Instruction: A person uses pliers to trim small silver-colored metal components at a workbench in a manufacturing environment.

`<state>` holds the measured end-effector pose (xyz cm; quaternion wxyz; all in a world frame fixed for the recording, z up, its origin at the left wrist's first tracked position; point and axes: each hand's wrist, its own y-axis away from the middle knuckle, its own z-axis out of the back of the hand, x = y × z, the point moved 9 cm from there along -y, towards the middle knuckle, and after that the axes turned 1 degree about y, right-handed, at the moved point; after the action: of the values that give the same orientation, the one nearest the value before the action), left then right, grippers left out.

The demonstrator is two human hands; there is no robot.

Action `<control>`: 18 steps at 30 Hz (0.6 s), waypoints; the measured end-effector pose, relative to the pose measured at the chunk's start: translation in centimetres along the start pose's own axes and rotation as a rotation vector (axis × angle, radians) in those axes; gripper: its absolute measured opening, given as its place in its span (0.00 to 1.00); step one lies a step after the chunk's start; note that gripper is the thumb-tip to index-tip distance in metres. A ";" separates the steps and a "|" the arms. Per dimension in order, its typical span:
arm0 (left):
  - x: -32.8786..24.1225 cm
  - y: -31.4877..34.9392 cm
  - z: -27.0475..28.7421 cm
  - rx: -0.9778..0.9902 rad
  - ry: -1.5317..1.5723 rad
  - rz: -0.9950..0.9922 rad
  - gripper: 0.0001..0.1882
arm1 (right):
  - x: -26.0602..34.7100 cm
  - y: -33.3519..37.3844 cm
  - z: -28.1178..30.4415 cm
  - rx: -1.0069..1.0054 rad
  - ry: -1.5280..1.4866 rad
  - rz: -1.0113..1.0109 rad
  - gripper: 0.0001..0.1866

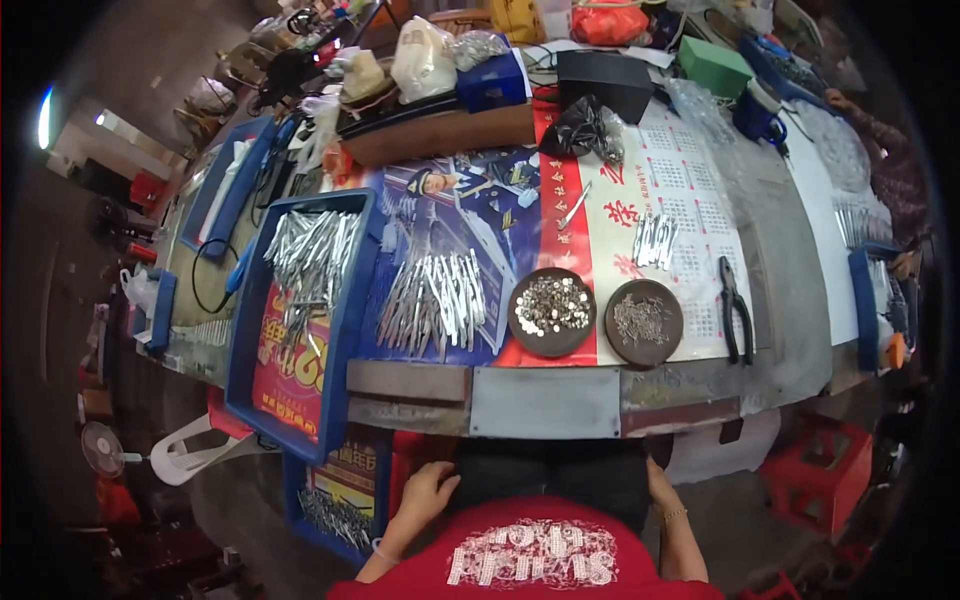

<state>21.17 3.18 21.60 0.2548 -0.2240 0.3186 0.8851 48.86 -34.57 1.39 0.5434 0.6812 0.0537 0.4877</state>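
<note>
My left hand (432, 490) rests at my lap below the table edge, its fingers loosely extended, with nothing seen in it. My right hand (661, 488) lies along my other thigh, seen edge-on, its fingers mostly hidden. Both are apart from the tabletop. In front of me is a pile of slim silver metal pieces (436, 303). To its right stand a round dish of small shiny discs (551, 312) and a round dish of tiny metal pins (644, 322). Black-handled pliers (735, 310) lie at the right. Beyond the pins is a smaller group of silver pieces (656, 242).
A blue tray (338, 385) of silver pieces overhangs the table's front edge at left; another blue bin (377, 500) sits lower. At the back stand a black box (604, 84) and a green box (715, 66). A red stool (818, 474) is at right. Another person's hand (906, 265) shows at far right.
</note>
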 end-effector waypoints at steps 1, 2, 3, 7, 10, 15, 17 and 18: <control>-4.5 1.2 1.7 0.055 0.112 -0.116 0.13 | 2.5 0.6 0.2 -0.043 0.350 0.203 0.36; -7.2 2.6 3.7 0.042 0.338 -0.125 0.10 | 8.9 3.8 -1.8 -0.079 0.616 0.103 0.28; -10.1 3.0 5.2 0.060 0.564 -0.157 0.08 | 11.9 6.0 -2.8 -0.075 0.630 0.120 0.28; -23.6 -0.2 11.1 -0.089 0.443 -0.658 0.05 | 20.3 12.4 -6.9 -0.060 0.803 0.613 0.22; -30.6 -7.9 11.1 -0.207 0.360 -0.768 0.09 | 22.4 15.1 -8.6 0.024 0.824 0.833 0.20; -33.8 -27.1 8.6 -0.517 -0.088 -0.586 0.15 | 23.7 18.2 -12.1 0.285 0.616 0.784 0.18; -32.5 -32.3 6.3 -0.333 -0.198 -0.373 0.18 | 24.1 18.5 -12.4 0.293 0.570 0.725 0.17; -32.3 -33.7 5.0 -0.214 -0.259 -0.339 0.19 | 24.3 18.5 -12.1 0.294 0.577 0.736 0.17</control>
<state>64.87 19.11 27.93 0.4131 -0.1846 0.1454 0.8799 44.24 -19.07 29.92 0.1958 0.5616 0.0261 0.8035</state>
